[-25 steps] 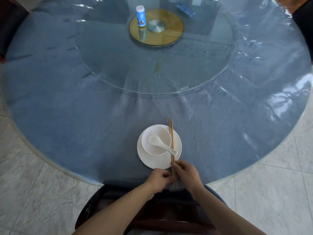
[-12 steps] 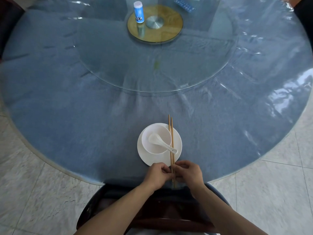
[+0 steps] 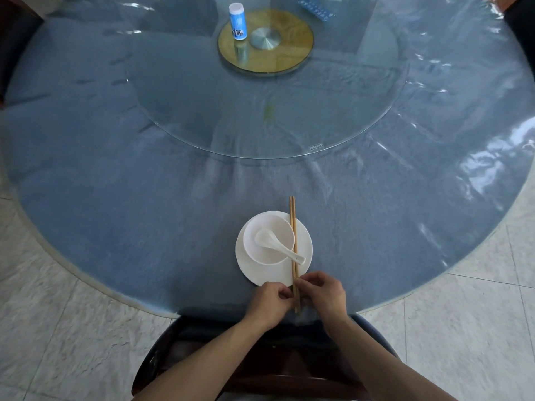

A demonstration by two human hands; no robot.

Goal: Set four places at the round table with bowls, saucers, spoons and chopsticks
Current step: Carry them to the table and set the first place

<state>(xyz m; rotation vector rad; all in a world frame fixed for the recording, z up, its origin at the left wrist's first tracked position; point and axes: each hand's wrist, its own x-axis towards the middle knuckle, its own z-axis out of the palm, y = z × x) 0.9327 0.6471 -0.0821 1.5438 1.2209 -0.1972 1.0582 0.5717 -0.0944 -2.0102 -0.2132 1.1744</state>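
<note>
A white saucer [image 3: 304,241] sits near the front edge of the round blue table [image 3: 115,183]. On it stands a white bowl [image 3: 252,227] with a white spoon [image 3: 278,246] lying in it, handle pointing right and toward me. A pair of wooden chopsticks [image 3: 293,224] lies across the saucer's right side, tips pointing away. My left hand [image 3: 270,303] and my right hand [image 3: 324,295] pinch the chopsticks' near ends from either side, just below the saucer.
A glass turntable [image 3: 202,111] covers the table's middle, with a wooden disc [image 3: 295,53] at its hub and a blue-and-white bottle [image 3: 238,21] on it. A blue blister pack [image 3: 317,10] lies at the back. A dark chair [image 3: 162,357] stands below my arms.
My hands have closed in on the chopsticks' near ends and brought the two sticks closer together. The bowl, spoon and saucer have stayed in place.
</note>
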